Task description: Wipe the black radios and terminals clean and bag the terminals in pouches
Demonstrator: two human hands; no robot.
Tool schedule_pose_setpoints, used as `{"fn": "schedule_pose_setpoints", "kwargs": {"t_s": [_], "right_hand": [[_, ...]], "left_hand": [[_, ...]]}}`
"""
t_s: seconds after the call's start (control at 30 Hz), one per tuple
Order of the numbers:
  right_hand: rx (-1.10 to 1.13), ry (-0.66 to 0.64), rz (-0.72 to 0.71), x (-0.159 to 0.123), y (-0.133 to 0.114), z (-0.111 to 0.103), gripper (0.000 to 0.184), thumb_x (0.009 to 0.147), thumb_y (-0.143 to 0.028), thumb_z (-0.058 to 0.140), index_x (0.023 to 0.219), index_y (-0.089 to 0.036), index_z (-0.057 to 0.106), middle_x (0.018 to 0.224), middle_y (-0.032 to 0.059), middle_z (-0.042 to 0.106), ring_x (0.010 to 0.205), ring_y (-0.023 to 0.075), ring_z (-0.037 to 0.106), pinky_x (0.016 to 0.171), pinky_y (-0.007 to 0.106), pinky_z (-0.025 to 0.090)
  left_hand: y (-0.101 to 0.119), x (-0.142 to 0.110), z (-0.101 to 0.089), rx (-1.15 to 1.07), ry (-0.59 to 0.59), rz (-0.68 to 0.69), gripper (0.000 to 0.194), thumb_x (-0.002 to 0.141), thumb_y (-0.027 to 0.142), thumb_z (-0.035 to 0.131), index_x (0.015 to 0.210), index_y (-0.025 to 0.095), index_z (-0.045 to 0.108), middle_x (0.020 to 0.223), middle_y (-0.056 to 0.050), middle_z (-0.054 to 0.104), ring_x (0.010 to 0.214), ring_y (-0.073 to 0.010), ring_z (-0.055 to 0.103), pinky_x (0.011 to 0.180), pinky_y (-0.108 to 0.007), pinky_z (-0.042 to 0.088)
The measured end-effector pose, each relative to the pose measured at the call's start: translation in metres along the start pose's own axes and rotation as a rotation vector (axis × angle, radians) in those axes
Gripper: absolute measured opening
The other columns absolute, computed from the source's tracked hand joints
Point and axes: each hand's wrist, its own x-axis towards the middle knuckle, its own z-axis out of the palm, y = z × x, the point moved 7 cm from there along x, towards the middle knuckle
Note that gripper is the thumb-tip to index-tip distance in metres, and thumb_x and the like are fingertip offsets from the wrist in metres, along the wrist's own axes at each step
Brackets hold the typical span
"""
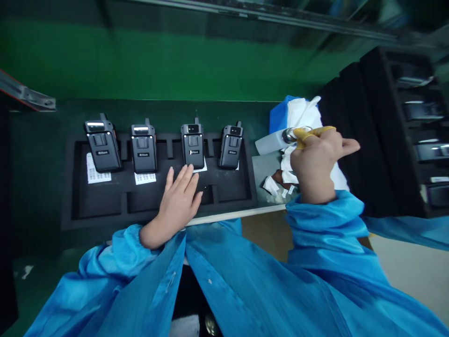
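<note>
My left hand [178, 201] lies flat with its fingers stretched out, fingertips at the lower end of a black handheld radio [192, 142] marked "Riton". Similar radios lie beside it: one [229, 147] to the right, two [143, 147] [103, 146] to the left. All rest in a black compartmented tray [161, 213], with white printed labels [145, 178] partly under them. My right hand [315, 161] has yellow coverings on its thumb and a finger. Those fingers are closed at the metal top of a white bottle [271, 142], and one other finger sticks out to the right.
Behind the bottle stands a blue box [278, 116] with white tissue [303, 112]. Crumpled white scraps [271, 186] lie below it. Stacked black trays [372, 135] holding more devices rise at the right. A metal bracket [35, 97] juts in at the left.
</note>
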Motion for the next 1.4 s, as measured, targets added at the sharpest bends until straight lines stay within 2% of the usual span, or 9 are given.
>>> {"fn": "schedule_pose_setpoints", "kwargs": {"t_s": [0.17,0.23,0.3,0.37,0.5,0.7,0.83,1.07,1.4], "right_hand": [[0.063,0.164,-0.074,-0.008,-0.019,-0.027,0.018,0.073,-0.027,0.061,0.066,-0.016,0.074,0.085,0.0138,0.062,0.090,0.0272,0.050,0.074,0.053,0.025],[0.122,0.221,-0.181,-0.020,-0.047,-0.040,0.020,0.074,-0.027,0.058,0.077,-0.018,0.076,0.092,0.0132,0.062,0.093,0.0284,0.049,0.077,0.054,0.026],[0.266,0.289,-0.445,-0.043,-0.095,-0.053,0.027,0.081,-0.027,0.050,0.090,-0.020,0.075,0.098,0.0114,0.062,0.097,0.0280,0.050,0.083,0.055,0.025],[0.368,0.206,-0.627,-0.068,-0.146,-0.055,0.032,0.085,-0.023,0.043,0.100,-0.022,0.072,0.099,0.0087,0.061,0.098,0.0261,0.050,0.088,0.055,0.025],[0.426,-0.025,-0.869,-0.116,-0.239,-0.052,0.031,0.089,-0.018,0.041,0.100,-0.025,0.070,0.098,0.0052,0.059,0.098,0.0233,0.048,0.094,0.053,0.024],[0.378,-0.175,-1.124,-0.163,-0.328,-0.053,0.037,0.097,-0.018,0.033,0.099,-0.025,0.069,0.101,0.0055,0.059,0.102,0.0215,0.046,0.099,0.050,0.023],[0.344,-0.175,-1.226,-0.175,-0.345,-0.050,0.037,0.097,-0.015,0.034,0.094,-0.023,0.070,0.096,0.0060,0.061,0.101,0.0206,0.046,0.100,0.048,0.023],[0.347,-0.087,-1.150,-0.173,-0.319,-0.044,0.038,0.095,-0.012,0.034,0.085,-0.021,0.070,0.088,0.0048,0.060,0.094,0.0191,0.045,0.098,0.048,0.021],[0.321,-0.170,-1.203,-0.193,-0.346,-0.052,0.032,0.097,-0.015,0.033,0.100,-0.021,0.065,0.098,0.0052,0.056,0.103,0.0201,0.046,0.103,0.051,0.022]], "left_hand": [[-0.035,-0.020,-0.040,0.056,0.154,-0.085,0.036,0.093,0.023,0.051,0.127,0.012,0.057,0.135,-0.020,0.060,0.132,-0.0327,0.052,0.117,-0.063,0.025],[-0.052,-0.029,-0.048,0.084,0.176,-0.140,0.036,0.093,0.022,0.053,0.128,0.014,0.058,0.134,-0.019,0.061,0.132,-0.0344,0.052,0.116,-0.065,0.023],[-0.065,-0.035,-0.048,0.099,0.164,-0.181,0.039,0.093,0.023,0.053,0.130,0.016,0.057,0.136,-0.019,0.059,0.133,-0.0358,0.050,0.116,-0.068,0.022],[-0.071,-0.039,-0.045,0.113,0.138,-0.197,0.041,0.093,0.023,0.052,0.132,0.015,0.056,0.138,-0.020,0.057,0.134,-0.0367,0.049,0.115,-0.068,0.022],[-0.071,-0.041,-0.037,0.118,0.104,-0.207,0.044,0.093,0.021,0.049,0.136,0.013,0.052,0.140,-0.021,0.055,0.135,-0.0350,0.047,0.115,-0.064,0.028],[-0.071,-0.042,-0.035,0.110,0.093,-0.236,0.047,0.093,0.019,0.048,0.139,0.013,0.049,0.142,-0.019,0.054,0.137,-0.0322,0.045,0.117,-0.060,0.028],[-0.069,-0.041,-0.036,0.152,0.098,-0.217,0.039,0.093,0.018,0.047,0.130,0.008,0.057,0.138,-0.021,0.056,0.134,-0.0324,0.050,0.115,-0.057,0.033],[-0.070,-0.041,-0.034,0.097,0.094,-0.240,0.043,0.093,0.018,0.047,0.136,0.011,0.053,0.140,-0.019,0.055,0.135,-0.0318,0.049,0.116,-0.057,0.032],[-0.067,-0.040,-0.039,0.145,0.098,-0.182,0.041,0.092,0.017,0.052,0.132,0.008,0.054,0.135,-0.021,0.059,0.130,-0.0328,0.053,0.113,-0.056,0.035]]}}
